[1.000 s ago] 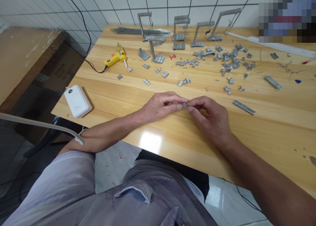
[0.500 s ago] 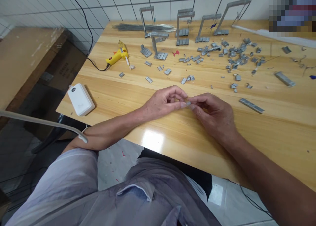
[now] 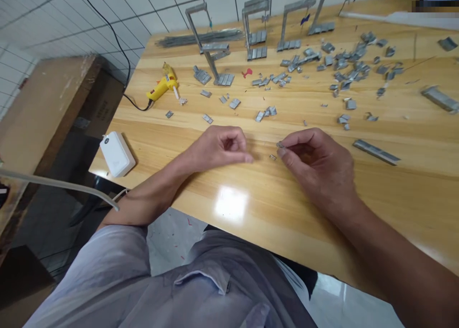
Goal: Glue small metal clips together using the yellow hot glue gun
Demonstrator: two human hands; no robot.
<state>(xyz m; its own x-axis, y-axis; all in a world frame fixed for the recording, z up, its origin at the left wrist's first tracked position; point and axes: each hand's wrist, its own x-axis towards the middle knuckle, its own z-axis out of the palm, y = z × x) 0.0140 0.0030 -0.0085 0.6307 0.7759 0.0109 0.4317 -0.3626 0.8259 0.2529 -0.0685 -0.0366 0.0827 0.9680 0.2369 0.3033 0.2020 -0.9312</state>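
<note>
My right hand (image 3: 319,163) pinches a small grey metal piece (image 3: 279,145) between thumb and forefinger, above the table. Just below those fingertips, another tiny metal piece (image 3: 272,157) appears to lie on the wood. To the left, my left hand (image 3: 224,148) is apart from it, thumb stretched out and fingers loosely curled, with nothing visible in them. A few joined grey metal pieces (image 3: 266,114) lie beyond the hands. Right of my right hand rests a longer grey strip (image 3: 376,152).
Several grey metal stands (image 3: 224,79) rise at the back near a bundle of thin rods (image 3: 201,38). Loose metal pieces (image 3: 353,70) are scattered at the back right. A yellow glue gun (image 3: 163,87) and a white power bank (image 3: 117,154) lie on the left.
My hands have parted: the left has drawn back to the left, and the right still pinches a small piece. A tiny piece now shows below the right fingertips. The view has shifted slightly.
</note>
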